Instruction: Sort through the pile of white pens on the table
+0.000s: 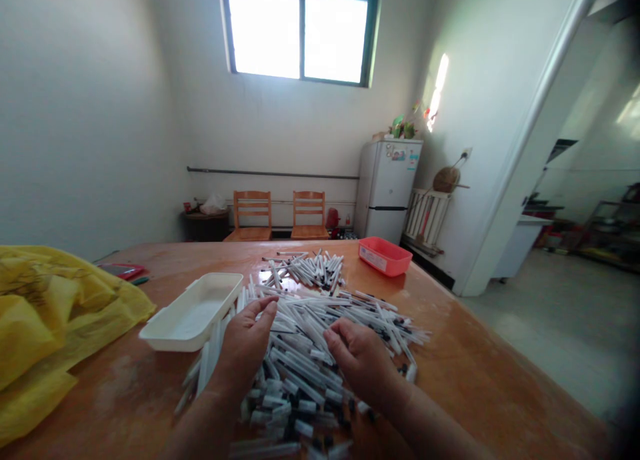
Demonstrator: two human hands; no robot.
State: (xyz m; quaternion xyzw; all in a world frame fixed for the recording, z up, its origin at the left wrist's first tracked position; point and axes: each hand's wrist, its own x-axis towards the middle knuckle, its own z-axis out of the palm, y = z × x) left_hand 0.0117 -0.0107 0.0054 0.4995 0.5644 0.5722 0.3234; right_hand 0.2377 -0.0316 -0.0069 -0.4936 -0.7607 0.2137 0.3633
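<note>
Left hand (249,333) hovers over the slim pale tubes (300,373) heaped on the desk (465,373), its thumb and fingers narrowly spaced; the right hand (363,357), more curled, is opposite. Whether either pinches a tube, one cannot tell. Light fingertip contact near one end should suit such tangled pieces, with both wrists kept from sweeping the heap.

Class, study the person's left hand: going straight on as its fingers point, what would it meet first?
Probably the loose pen tubes just beyond the left hand; its height above them is unclear, so it might pass over.
</note>
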